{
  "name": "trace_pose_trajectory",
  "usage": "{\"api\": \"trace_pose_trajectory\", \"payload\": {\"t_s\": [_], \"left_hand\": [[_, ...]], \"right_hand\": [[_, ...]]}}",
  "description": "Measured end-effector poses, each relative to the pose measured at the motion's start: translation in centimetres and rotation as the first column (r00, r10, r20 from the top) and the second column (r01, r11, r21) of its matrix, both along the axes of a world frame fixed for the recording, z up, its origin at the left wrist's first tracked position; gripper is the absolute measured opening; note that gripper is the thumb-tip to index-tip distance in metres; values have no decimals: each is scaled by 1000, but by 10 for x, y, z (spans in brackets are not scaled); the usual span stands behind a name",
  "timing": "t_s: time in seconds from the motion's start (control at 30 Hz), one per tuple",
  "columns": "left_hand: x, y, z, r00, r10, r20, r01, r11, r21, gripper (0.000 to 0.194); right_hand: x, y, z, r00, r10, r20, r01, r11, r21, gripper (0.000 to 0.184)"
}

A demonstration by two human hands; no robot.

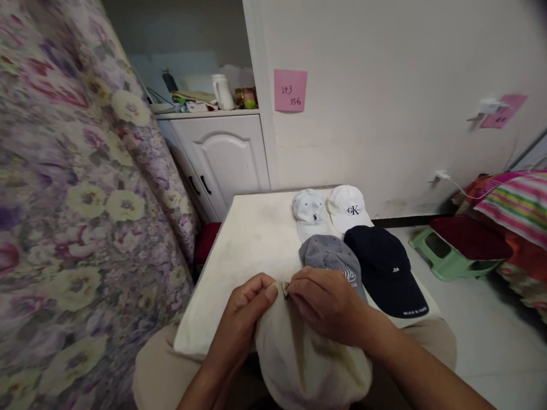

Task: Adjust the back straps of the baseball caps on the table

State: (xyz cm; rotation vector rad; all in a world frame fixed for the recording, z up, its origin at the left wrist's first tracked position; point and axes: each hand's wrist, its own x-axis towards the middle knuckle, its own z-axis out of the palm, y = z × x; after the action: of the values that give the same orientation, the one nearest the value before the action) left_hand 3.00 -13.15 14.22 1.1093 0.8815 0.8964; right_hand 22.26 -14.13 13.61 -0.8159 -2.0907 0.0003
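A beige cap [307,364] hangs between my two hands, above my lap at the table's near edge. My left hand [250,304] pinches its upper edge between thumb and fingers. Close beside it, my right hand [325,302] has its fingers closed at the same edge, by a small metal-looking buckle [285,290] on the strap. The right fingertips are partly hidden. Just beyond my right hand lies a grey cap [329,250] with white lettering, partly covered by that hand. A navy cap [380,267] is to its right.
On the white table [252,233], a pale cap [308,210] and a white cap [348,206] sit at the back. A floral curtain [85,228] hangs at left. A green stool [444,256] with a dark red top stands at right. Behind are a white cabinet [231,159] and wall.
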Motion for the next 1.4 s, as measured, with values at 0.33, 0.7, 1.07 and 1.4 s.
{"api": "trace_pose_trajectory", "payload": {"t_s": [0.33,0.7,1.07,1.4], "left_hand": [[3,-3,0,999,30,22,-29,998,-49,33],[-1,-4,-2,999,-34,-30,35,999,15,33],[-2,-8,-2,1000,-2,27,2,1000,1,33],[-18,2,3,946,-202,-252,257,944,205,29]], "right_hand": [[-8,2,-14,893,-138,-429,-69,898,-434,12],[-12,-5,-2,873,-88,-479,-174,862,-476,8],[5,0,-8,775,9,-632,-510,600,-616,24],[1,3,-14,629,-34,-777,-711,379,-592,21]]}}
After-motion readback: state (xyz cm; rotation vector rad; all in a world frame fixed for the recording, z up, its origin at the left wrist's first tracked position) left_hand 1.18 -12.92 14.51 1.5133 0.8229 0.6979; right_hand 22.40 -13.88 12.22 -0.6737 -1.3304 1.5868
